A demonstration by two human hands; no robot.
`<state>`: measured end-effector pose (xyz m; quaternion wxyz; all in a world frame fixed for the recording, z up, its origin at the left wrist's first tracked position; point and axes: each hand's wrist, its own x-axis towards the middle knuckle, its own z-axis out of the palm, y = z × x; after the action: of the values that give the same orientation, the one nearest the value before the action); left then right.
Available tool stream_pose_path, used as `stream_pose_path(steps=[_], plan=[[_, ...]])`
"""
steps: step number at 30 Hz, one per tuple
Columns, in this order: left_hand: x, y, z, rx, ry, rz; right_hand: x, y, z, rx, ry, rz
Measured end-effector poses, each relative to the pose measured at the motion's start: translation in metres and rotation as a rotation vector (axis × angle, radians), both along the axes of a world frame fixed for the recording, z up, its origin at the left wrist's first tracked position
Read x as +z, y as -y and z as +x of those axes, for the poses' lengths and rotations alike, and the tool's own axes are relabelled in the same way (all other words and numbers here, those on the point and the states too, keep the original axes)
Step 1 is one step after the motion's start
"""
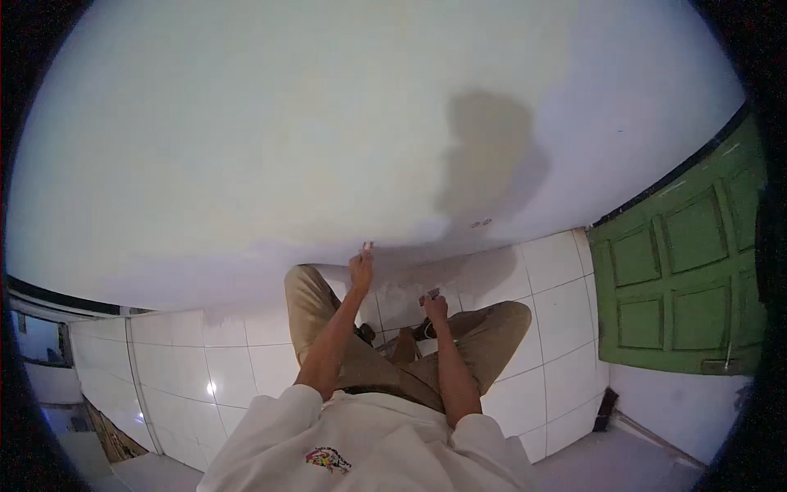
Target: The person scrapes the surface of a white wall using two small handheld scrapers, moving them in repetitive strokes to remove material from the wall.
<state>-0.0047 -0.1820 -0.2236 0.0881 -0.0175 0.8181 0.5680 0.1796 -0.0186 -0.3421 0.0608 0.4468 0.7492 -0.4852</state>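
Observation:
A pale wall [307, 154] rises in front of me, with lavender areas around a yellowish-white stretch. Against its lower part, my left hand [361, 270] pinches a small piece [367, 246], pale with dark edges, too small to name. Lower and to the right, between my knees, my right hand [436, 307] grips a reddish-brown piece [430, 296] that looks like folded sandpaper or cloth. It is held above the floor, apart from the wall.
White floor tiles [556, 313] surround me, with greyish dust or smears along the wall's foot. My bent knees in khaki trousers [310, 295] flank both hands. A green panelled door [688, 264] stands at right. A dark opening [46, 338] shows at far left.

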Motion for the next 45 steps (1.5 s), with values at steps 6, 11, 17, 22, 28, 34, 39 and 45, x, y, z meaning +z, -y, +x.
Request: stream_pose_path(steps=[6, 11, 17, 22, 28, 34, 39, 45], plan=[[-0.014, 0.005, 0.029, -0.082, 0.026, 0.214, -0.036, -0.006, 0.006, 0.049, -0.104, 0.166], [0.021, -0.008, 0.012, -0.046, -0.222, 0.303, -0.076, -0.002, 0.005, 0.006, -0.204, 0.045], [-0.006, -0.011, 0.001, 0.077, 0.357, 0.278, -0.082, -0.009, 0.007, 0.033, -0.234, 0.042], [-0.001, -0.006, 0.028, -0.007, 0.064, 0.081, -0.056, -0.013, 0.013, -0.068, -0.255, -0.252], [0.032, -0.021, 0.023, 0.015, -0.232, 0.327, -0.003, -0.003, 0.006, 0.06, -0.053, 0.019], [-0.01, -0.028, 0.007, 0.172, 0.533, 0.419, 0.025, 0.004, 0.003, -0.053, -0.092, -0.076], [-0.013, -0.02, 0.037, 0.037, 0.013, 0.111, 0.014, 0.001, 0.005, -0.137, 0.053, 0.065], [0.015, -0.018, 0.019, 0.038, -0.263, 0.292, -0.004, -0.016, 0.003, 0.194, -0.071, -0.048]])
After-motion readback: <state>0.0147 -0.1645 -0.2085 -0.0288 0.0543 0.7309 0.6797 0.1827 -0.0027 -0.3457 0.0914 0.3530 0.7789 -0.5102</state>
